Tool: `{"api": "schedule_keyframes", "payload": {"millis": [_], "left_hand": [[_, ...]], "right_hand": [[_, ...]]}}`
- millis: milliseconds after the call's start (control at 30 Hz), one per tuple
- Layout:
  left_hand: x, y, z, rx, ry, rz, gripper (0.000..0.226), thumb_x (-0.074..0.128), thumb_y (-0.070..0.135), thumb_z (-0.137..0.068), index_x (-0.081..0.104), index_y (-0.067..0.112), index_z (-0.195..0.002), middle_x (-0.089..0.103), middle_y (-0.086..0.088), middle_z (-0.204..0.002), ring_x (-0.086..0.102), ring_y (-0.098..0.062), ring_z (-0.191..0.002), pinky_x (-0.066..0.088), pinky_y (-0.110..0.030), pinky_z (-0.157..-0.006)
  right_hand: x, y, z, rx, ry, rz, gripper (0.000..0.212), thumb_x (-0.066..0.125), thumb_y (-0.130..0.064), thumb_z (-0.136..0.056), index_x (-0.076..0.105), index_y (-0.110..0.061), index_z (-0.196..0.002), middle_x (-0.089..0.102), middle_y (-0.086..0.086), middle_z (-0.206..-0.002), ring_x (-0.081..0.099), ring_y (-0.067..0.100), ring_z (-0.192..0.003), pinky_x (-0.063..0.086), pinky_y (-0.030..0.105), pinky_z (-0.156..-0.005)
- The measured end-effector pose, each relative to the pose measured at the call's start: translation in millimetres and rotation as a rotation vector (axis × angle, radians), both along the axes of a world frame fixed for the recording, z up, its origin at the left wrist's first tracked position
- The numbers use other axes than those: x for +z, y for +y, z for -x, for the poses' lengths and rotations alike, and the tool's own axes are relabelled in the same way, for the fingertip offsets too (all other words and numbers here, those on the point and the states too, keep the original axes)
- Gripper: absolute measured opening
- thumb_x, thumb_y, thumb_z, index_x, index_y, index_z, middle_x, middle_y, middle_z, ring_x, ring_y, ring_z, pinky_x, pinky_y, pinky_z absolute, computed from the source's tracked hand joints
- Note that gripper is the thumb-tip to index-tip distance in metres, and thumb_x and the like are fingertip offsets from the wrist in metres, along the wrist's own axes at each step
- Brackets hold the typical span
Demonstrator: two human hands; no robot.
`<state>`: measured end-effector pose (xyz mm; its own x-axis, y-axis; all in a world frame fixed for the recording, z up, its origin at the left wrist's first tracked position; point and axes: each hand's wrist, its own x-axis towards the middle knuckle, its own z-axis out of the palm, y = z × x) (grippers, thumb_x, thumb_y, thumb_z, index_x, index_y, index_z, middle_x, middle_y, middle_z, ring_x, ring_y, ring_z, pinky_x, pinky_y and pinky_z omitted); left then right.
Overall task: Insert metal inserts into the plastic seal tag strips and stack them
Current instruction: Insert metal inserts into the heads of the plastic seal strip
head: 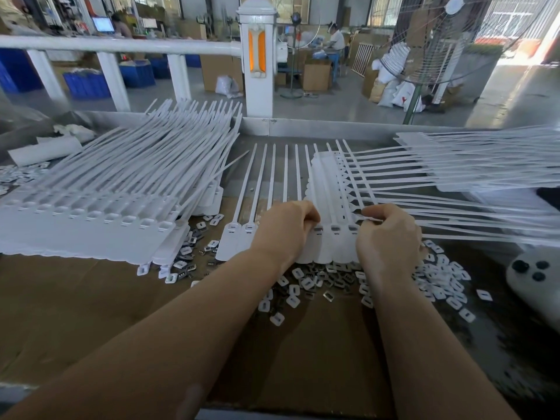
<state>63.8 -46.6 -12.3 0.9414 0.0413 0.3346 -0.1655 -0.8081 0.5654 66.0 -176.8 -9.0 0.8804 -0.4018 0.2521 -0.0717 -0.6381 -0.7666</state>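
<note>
L hand (283,230) & R hand (388,237) curl onto seal tag strip (330,247); inserts (436,283) crowd near edge; stack (91,213) left; cardboard-covered table (91,298).

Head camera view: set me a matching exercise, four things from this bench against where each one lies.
Things:
1. stack of seal tag strips
2. loose inserts
3. strip being worked on
4. fan

Places:
A. scattered on the bench near both wrists
B. under the left hand and right hand
C. beyond the bench's far edge, on the right
D. piled at the left of the bench

Pairs: 1-D, 2-A, 3-B, 4-C
</note>
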Motion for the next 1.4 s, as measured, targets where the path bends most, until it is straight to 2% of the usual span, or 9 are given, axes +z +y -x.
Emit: {"api": "schedule_keyframes", "payload": {"millis": [233, 367, 500, 633, 933, 1100, 1200, 1300, 1400], "left_hand": [[-0.8, -0.1, -2.0, -0.013, -0.001, -0.114, 0.019, 0.053, 0.015, -0.092, 0.069, 0.018, -0.103, 0.066, 0.002, -0.108, 0.058, -0.015, -0.096, 0.035, -0.016, -0.078], [-1.3, 0.3, 1.6, -0.030, -0.007, -0.125, 0.021, 0.053, 0.015, -0.091, 0.072, 0.016, -0.101, 0.066, 0.003, -0.106, 0.055, -0.010, -0.088, 0.037, -0.016, -0.079], [-0.3, 1.4, 7.5, -0.085, 0.029, -0.121, 0.030, 0.047, 0.008, -0.090, 0.071, 0.015, -0.106, 0.063, 0.004, -0.115, 0.053, -0.012, -0.105, 0.036, -0.018, -0.092], [-2.2, 2.9, 10.2, -0.137, 0.069, -0.218, 0.036, 0.041, 0.006, -0.092, 0.063, 0.016, -0.120, 0.056, 0.003, -0.124, 0.042, -0.017, -0.118, 0.031, -0.025, -0.101], [-7.4, 3.4, 16.7, -0.160, 0.101, -0.326, 0.048, 0.037, 0.002, -0.092, 0.043, 0.016, -0.138, 0.046, 0.003, -0.130, 0.033, -0.016, -0.120, 0.020, -0.020, -0.099], [-4.7, 5.9, 18.4, -0.176, 0.100, -0.261, 0.046, 0.040, 0.003, -0.092, 0.048, 0.016, -0.135, 0.050, 0.001, -0.126, 0.036, -0.017, -0.118, 0.021, -0.019, -0.098], [-4.4, 6.0, 19.7, -0.164, 0.096, -0.199, 0.043, 0.041, 0.004, -0.091, 0.053, 0.016, -0.130, 0.053, 0.001, -0.122, 0.039, -0.017, -0.117, 0.024, -0.021, -0.100], [-2.7, 6.6, 20.5, -0.135, 0.092, -0.111, 0.036, 0.043, 0.004, -0.092, 0.063, 0.016, -0.120, 0.057, 0.002, -0.113, 0.046, -0.015, -0.111, 0.032, -0.018, -0.095], [3.5, 6.1, 17.9, -0.098, 0.086, -0.063, 0.024, 0.053, 0.012, -0.092, 0.070, 0.017, -0.106, 0.062, 0.003, -0.108, 0.055, -0.014, -0.100, 0.038, -0.018, -0.087]], "right_hand": [[-0.8, -0.4, -0.7, 0.007, 0.010, 0.012, 0.023, 0.051, -0.012, -0.088, 0.063, -0.028, -0.100, 0.060, -0.001, -0.110, 0.046, 0.022, -0.113, 0.023, 0.042, -0.099], [-0.9, 0.2, -0.7, 0.010, 0.016, 0.009, 0.024, 0.051, -0.011, -0.088, 0.063, -0.028, -0.100, 0.059, -0.001, -0.112, 0.046, 0.021, -0.113, 0.023, 0.043, -0.099], [-0.6, -0.2, -0.4, 0.012, 0.016, -0.002, 0.024, 0.051, -0.011, -0.088, 0.063, -0.028, -0.100, 0.060, -0.001, -0.112, 0.046, 0.021, -0.113, 0.023, 0.042, -0.099], [-1.3, -0.3, -0.8, 0.012, 0.023, 0.001, 0.025, 0.051, -0.011, -0.088, 0.063, -0.028, -0.101, 0.060, -0.001, -0.113, 0.046, 0.022, -0.113, 0.023, 0.042, -0.099], [-4.2, 0.0, -3.9, 0.008, 0.038, 0.073, 0.026, 0.051, -0.011, -0.087, 0.065, -0.028, -0.103, 0.058, 0.000, -0.117, 0.044, 0.023, -0.114, 0.023, 0.042, -0.099], [-10.7, 1.4, -0.4, 0.125, -0.009, 0.368, 0.036, 0.051, -0.009, -0.085, 0.065, -0.032, -0.110, 0.054, -0.007, -0.127, 0.040, 0.018, -0.119, 0.014, 0.035, -0.094], [-11.3, 2.4, 0.6, 0.191, -0.019, 0.501, 0.032, 0.049, -0.013, -0.088, 0.067, -0.030, -0.109, 0.060, -0.007, -0.121, 0.045, 0.017, -0.116, 0.021, 0.038, -0.097], [-9.8, 1.3, 1.9, 0.196, -0.040, 0.557, 0.027, 0.050, -0.015, -0.089, 0.069, -0.029, -0.102, 0.064, -0.006, -0.110, 0.048, 0.017, -0.106, 0.026, 0.037, -0.090], [-9.2, 0.3, 2.7, 0.195, -0.040, 0.556, 0.025, 0.051, -0.016, -0.089, 0.070, -0.029, -0.098, 0.063, -0.007, -0.109, 0.047, 0.017, -0.105, 0.027, 0.036, -0.089]]}}
